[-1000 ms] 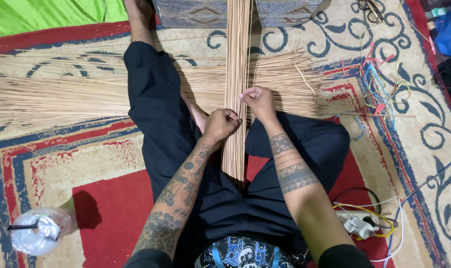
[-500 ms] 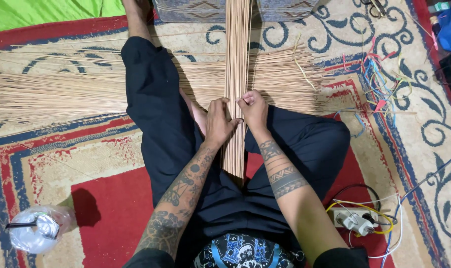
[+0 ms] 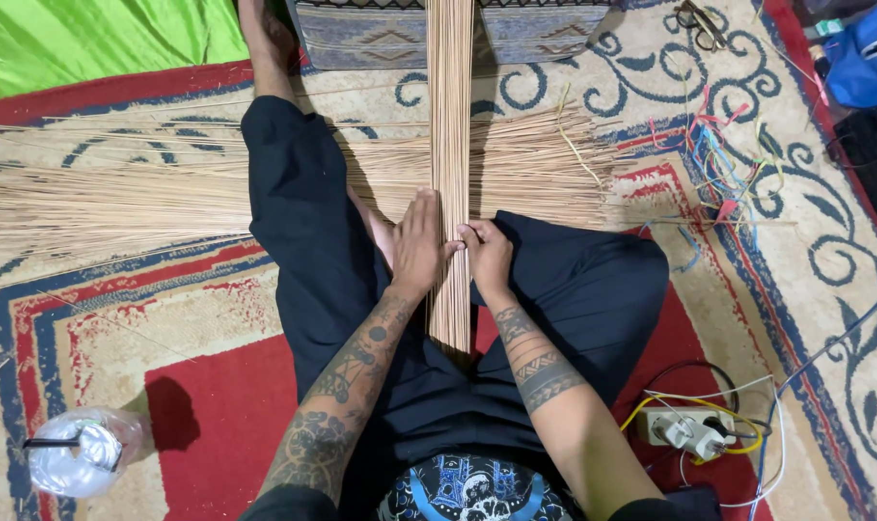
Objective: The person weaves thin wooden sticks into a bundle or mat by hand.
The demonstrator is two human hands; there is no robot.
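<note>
Upright bundle of thin sticks (image 3: 450,125), centre frame, ran from the top edge down onto the seated person's lap. Left hand (image 3: 418,246) lay flat and open against its left side; right hand (image 3: 487,256) pinched sticks at its right edge. Crosswise layer of sticks (image 3: 120,198) spread over the patterned carpet (image 3: 91,309). Plastic cup (image 3: 72,453), lower left; power strip (image 3: 689,429), lower right.

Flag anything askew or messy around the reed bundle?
Mostly tidy. Left hand lies flat on the upright reed bundle; right hand pinches its edge. Odd bits: loose coloured strings scattered on the carpet at right, and one yellowish strand straying crooked across the horizontal reeds.
</note>
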